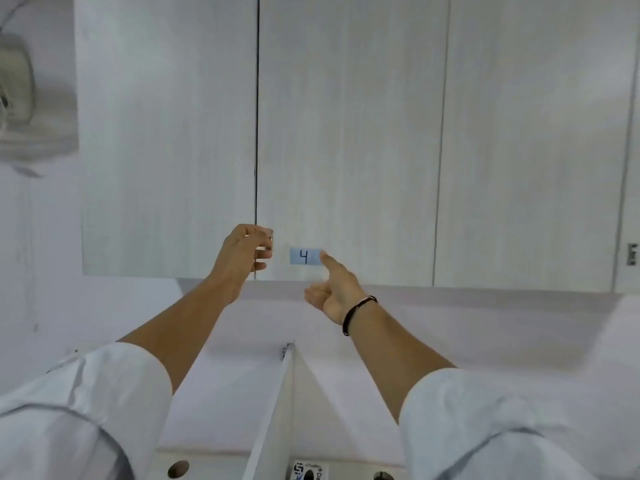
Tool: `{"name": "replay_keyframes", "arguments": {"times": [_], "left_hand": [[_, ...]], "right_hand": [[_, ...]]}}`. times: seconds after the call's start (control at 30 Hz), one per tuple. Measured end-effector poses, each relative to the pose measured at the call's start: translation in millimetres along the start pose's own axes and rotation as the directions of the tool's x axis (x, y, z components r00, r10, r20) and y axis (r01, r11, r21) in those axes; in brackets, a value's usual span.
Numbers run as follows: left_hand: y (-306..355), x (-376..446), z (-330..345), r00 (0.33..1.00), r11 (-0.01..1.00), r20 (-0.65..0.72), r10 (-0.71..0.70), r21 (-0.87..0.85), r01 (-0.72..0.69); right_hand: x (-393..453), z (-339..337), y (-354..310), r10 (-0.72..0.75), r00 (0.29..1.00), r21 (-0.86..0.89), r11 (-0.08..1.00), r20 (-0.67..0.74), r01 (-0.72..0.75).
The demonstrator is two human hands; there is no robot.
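Pale wood wall cabinets fill the upper view. The middle cabinet door (349,133) carries a small label (304,256) marked "4" near its lower left corner. My left hand (242,252) is raised to the seam between the left door (166,133) and the middle door, its fingers curled round a small metal handle (271,239) there. My right hand (334,289) reaches up just right of the label, one finger pointing toward it and the other fingers loosely curled, holding nothing. A black band sits on that wrist.
A third cabinet door (533,140) stands to the right, with a metal fitting (632,258) at the far right edge. A white upright panel (277,410) rises below between my arms. A grey hood-like object (17,81) hangs at the far left.
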State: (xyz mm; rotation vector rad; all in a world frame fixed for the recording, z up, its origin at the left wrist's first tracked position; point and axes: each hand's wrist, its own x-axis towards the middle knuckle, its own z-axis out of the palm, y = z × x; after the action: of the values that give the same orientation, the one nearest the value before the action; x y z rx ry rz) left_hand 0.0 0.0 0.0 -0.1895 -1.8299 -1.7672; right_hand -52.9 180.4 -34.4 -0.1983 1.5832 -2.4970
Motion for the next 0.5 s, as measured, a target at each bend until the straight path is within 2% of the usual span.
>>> {"name": "replay_keyframes", "arguments": {"times": [0.07,0.17,0.23,0.4,0.5], "left_hand": [[-10.3,4.0,-0.4,0.998,1.0,-0.055,-0.002,0.019,0.003],[-31.9,11.9,-6.9,0.995,0.999,-0.099,0.004,0.033,-0.001],[-42.2,18.6,-11.1,0.993,0.998,-0.119,0.012,0.059,-0.005],[-56.8,21.8,-10.5,0.995,0.975,-0.098,-0.017,0.218,0.039],[-50.1,0.7,5.6,0.997,0.981,-0.062,-0.042,0.188,0.053]], "right_hand": [[15.5,3.1,12.3,0.038,0.998,0.067,0.997,-0.044,-0.035],[47.1,5.2,30.7,0.007,0.999,0.242,0.97,0.048,-0.018],[63.9,5.6,37.8,-0.029,0.998,0.34,0.94,0.057,0.008],[68.1,8.8,48.8,-0.086,0.996,0.313,0.946,0.007,0.08],[46.7,4.0,52.5,-0.099,0.995,0.31,0.946,0.008,0.092]]}}
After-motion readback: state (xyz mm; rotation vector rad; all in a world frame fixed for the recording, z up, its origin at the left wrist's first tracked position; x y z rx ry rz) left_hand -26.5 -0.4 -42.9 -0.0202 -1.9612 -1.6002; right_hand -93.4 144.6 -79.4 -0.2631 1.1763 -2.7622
